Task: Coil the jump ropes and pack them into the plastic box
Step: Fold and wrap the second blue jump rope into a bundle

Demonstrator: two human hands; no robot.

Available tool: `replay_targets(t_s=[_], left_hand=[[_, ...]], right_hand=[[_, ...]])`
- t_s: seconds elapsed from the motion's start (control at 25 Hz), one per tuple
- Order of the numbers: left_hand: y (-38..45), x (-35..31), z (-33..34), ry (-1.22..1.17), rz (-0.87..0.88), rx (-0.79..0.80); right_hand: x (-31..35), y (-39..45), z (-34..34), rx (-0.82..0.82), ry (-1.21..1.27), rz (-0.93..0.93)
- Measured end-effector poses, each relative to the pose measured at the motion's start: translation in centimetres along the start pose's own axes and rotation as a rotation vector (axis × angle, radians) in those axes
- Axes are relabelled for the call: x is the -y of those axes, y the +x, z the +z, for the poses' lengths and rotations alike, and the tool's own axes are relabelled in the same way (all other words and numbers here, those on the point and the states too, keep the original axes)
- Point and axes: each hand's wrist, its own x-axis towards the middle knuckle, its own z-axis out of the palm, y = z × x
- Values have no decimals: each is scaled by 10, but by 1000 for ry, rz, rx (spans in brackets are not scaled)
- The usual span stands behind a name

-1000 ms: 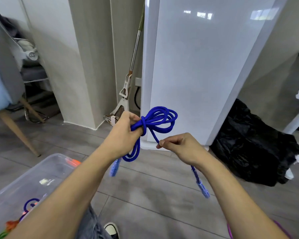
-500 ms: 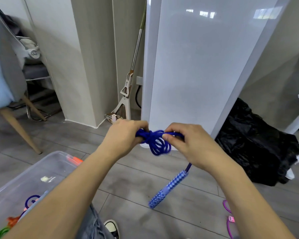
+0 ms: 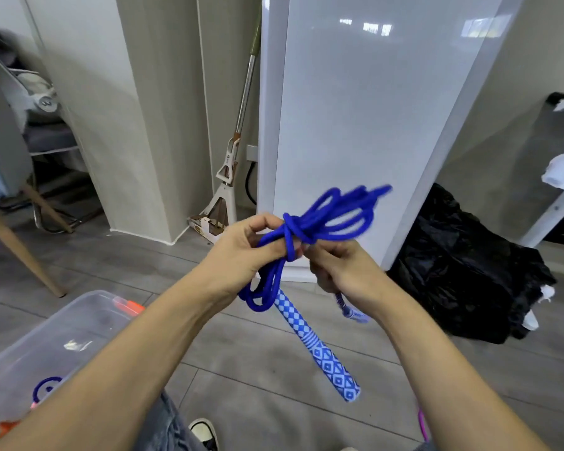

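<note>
Above the grey floor, left hand (image 3: 241,252) and right hand (image 3: 342,271) are gripping and cinching the coiled blue jump rope (image 3: 323,219); packing it into the plastic box (image 3: 79,315) is still waiting.

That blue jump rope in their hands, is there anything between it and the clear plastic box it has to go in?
Nothing visible blocks the way. The blue jump rope is held in the air by the left hand and right hand. The plastic box sits open, without a lid, on the floor to the lower left; only the person's own left forearm lies over it.
</note>
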Motion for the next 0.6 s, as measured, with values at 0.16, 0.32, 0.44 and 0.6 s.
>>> replay_targets(t_s=[0.16,0.32,0.44,0.6], left_hand=[[12,17,-21,461,-32,-362],[13,24,-34,916,75,-377],[12,20,-33,1245,99,-242],[4,21,-17,1106,-27,329]], right_hand=[[3,0,16,136,-271,39],[11,-8,8,215,-370,104],[26,-14,-4,185,-437,24],[35,-19,-14,43,-439,-79]])
